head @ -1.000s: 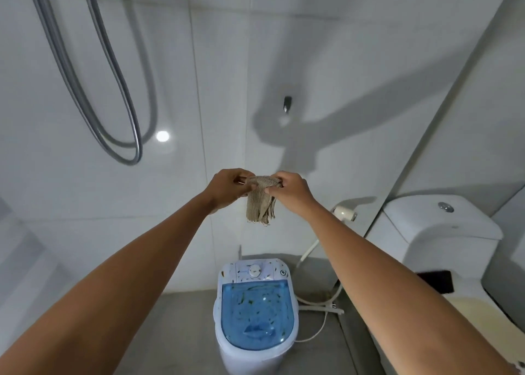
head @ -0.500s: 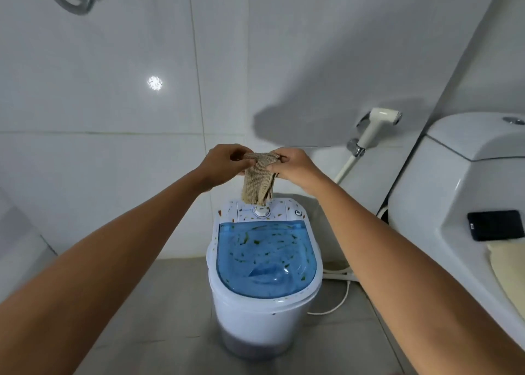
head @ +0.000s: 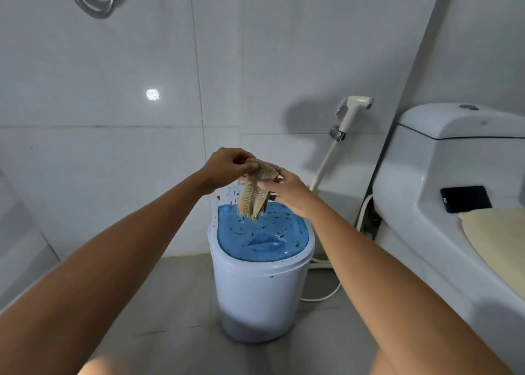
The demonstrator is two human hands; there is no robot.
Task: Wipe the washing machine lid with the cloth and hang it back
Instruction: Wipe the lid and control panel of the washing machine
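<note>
You hold the cloth (head: 257,188) up in front of you with both hands, above the back of the washing machine (head: 260,286); your left hand (head: 227,166) has its grip closed on the cloth's top edge, fingers pinched around the bunched fabric; your right hand (head: 287,190) grips the other side of that edge, thumb across the front of the cloth; the beige, ribbed fabric hangs down between your hands, its frayed lower end dangling just over the rear of the blue lid (head: 262,237) without clearly touching it; the lid is closed and speckled with small dark-green bits; the machine stands on the grey floor (head: 176,303), with the toilet (head: 454,193) to your right and a bidet sprayer (head: 353,109) on the tiled wall behind.
</note>
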